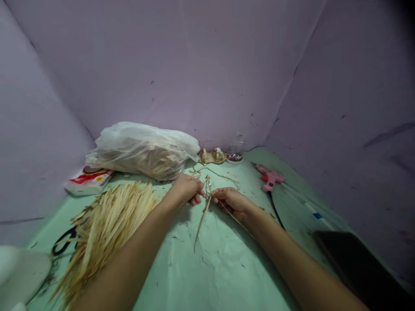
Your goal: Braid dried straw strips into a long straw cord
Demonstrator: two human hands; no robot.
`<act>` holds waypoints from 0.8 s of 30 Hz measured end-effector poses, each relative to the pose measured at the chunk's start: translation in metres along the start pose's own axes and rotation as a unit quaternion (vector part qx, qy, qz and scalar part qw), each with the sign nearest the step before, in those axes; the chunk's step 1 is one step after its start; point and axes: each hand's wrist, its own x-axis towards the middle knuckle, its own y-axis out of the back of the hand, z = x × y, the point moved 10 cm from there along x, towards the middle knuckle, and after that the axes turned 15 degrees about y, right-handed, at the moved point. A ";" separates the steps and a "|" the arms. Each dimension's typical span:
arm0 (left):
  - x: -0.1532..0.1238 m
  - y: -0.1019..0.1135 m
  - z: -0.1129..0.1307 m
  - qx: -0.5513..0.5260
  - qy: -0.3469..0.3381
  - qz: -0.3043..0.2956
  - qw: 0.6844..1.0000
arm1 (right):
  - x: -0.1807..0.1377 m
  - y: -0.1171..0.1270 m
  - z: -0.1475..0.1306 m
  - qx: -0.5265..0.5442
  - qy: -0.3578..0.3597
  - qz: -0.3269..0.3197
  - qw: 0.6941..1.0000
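Observation:
Between my two hands is a thin strand of dried fibre (201, 222), with loose ends trailing down over the green table. My left hand (188, 189) pinches it from the left, fingers curled. From the right, my right hand (231, 201) closes thumb and fingertips on the same fibre, and one long end runs back under the wrist. A thin cord (220, 174) of similar fibre curls on the table just beyond my hands. Left of my left forearm lies a thick bundle of pale dried fibre strips (110, 224).
At the back are a plastic bag (142, 149), a small woven piece (212, 156) and a container of beads (234, 157). A pink glue gun (270, 176), glue sticks (316, 211) and a dark flat object (359, 268) lie right. Black scissor handles (61, 242) and a red-white packet (89, 180) sit left.

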 end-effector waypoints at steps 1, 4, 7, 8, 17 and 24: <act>0.003 -0.011 -0.007 -0.038 0.025 -0.043 0.998 | 0.000 -0.001 -0.001 0.006 0.001 0.001 1.000; 0.007 -0.043 -0.021 -0.075 0.069 -0.146 0.984 | -0.001 -0.002 -0.002 0.031 0.006 0.003 1.000; 0.011 -0.055 -0.026 -0.073 0.074 -0.184 0.977 | 0.000 -0.006 -0.001 0.048 0.005 -0.007 0.999; 0.012 -0.055 -0.027 -0.070 0.074 -0.189 0.977 | 0.000 -0.007 -0.001 0.050 0.005 -0.009 0.999; 0.021 -0.021 -0.016 0.042 0.010 -0.054 0.998 | 0.001 0.002 -0.007 -0.009 0.031 0.001 0.999; -0.038 -0.055 0.016 0.374 -0.302 -0.067 0.874 | 0.004 0.004 -0.001 0.002 0.027 0.015 1.000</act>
